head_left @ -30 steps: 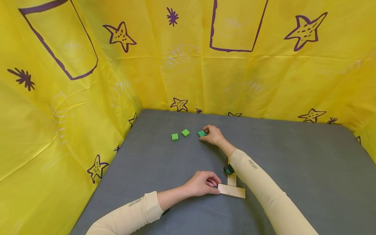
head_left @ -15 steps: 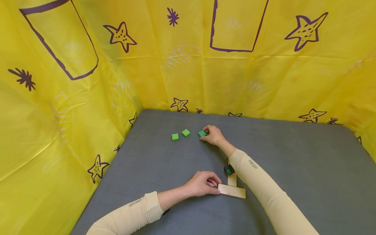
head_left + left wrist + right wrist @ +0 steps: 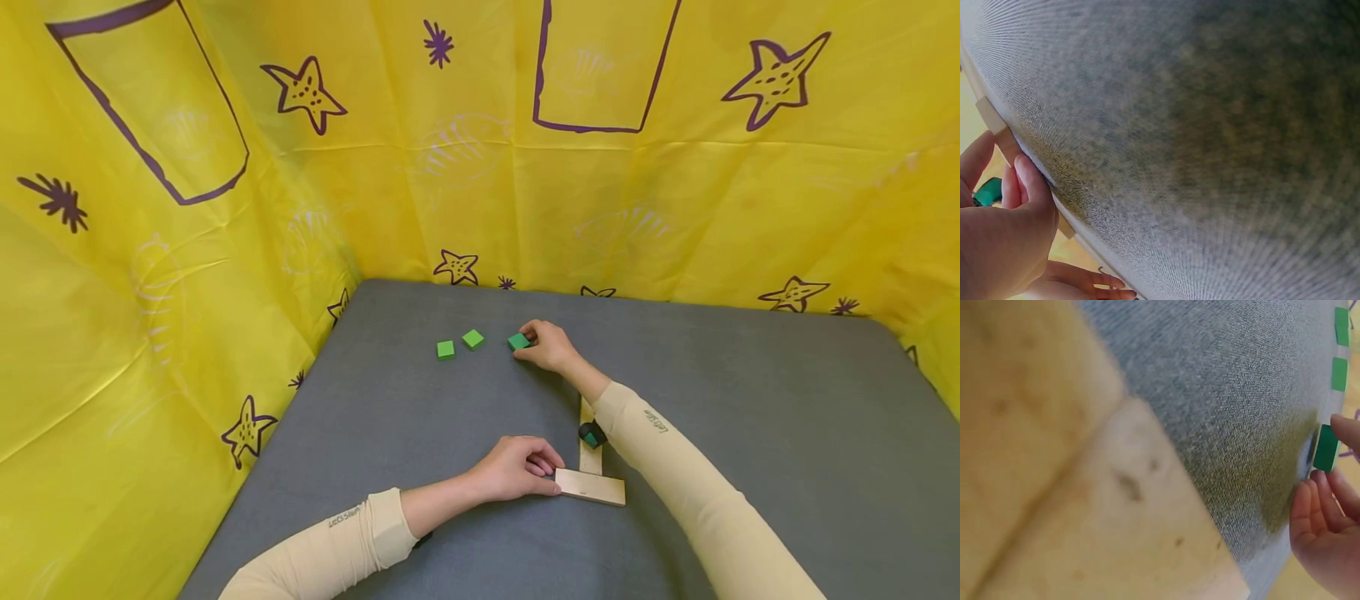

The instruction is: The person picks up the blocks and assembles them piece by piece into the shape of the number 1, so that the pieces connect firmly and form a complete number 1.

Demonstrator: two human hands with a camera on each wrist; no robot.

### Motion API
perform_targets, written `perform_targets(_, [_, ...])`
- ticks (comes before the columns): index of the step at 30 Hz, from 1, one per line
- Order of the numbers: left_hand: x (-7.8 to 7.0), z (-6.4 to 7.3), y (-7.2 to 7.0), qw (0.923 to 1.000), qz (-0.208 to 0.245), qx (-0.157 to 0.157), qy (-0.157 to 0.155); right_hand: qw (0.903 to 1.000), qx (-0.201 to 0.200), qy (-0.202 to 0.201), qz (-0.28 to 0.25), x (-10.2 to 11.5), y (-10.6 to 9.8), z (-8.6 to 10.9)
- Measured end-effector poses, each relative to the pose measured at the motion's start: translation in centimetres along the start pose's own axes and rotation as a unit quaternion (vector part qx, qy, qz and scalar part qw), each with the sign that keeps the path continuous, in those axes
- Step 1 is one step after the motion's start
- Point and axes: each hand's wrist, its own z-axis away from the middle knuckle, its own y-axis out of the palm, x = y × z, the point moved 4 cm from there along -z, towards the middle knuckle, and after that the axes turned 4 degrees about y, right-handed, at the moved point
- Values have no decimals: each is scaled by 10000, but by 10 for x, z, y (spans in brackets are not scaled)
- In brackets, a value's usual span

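Note:
My right hand (image 3: 549, 346) pinches a dark green block (image 3: 517, 342) between thumb and fingers toward the back of the table. The same green block (image 3: 1326, 447) shows between the fingertips in the right wrist view. Nearer the front, my left hand (image 3: 517, 469) grips the left end of a pale wooden block (image 3: 591, 487) with thumb and fingers. Behind that block, a second wooden plank (image 3: 590, 460) runs away from me, partly hidden under the right forearm and its wrist camera (image 3: 592, 434). Wood grain (image 3: 1110, 500) fills the left of the right wrist view, very close.
Two light green blocks, a left one (image 3: 446, 350) and a right one (image 3: 473, 339), lie left of the dark green block. The grey tabletop (image 3: 405, 417) meets yellow patterned cloth (image 3: 465, 200) at the back and left.
My right hand and forearm have shifted slightly to the right, with the dark green block moving along a little. The left hand keeps its grip on the wooden block in the same place.

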Motion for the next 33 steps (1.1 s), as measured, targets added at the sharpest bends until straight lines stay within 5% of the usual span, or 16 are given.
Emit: perform_targets(33, [0, 0, 1, 9999, 86, -66, -58, 9975, 113, 115, -689, -37, -31, 33])
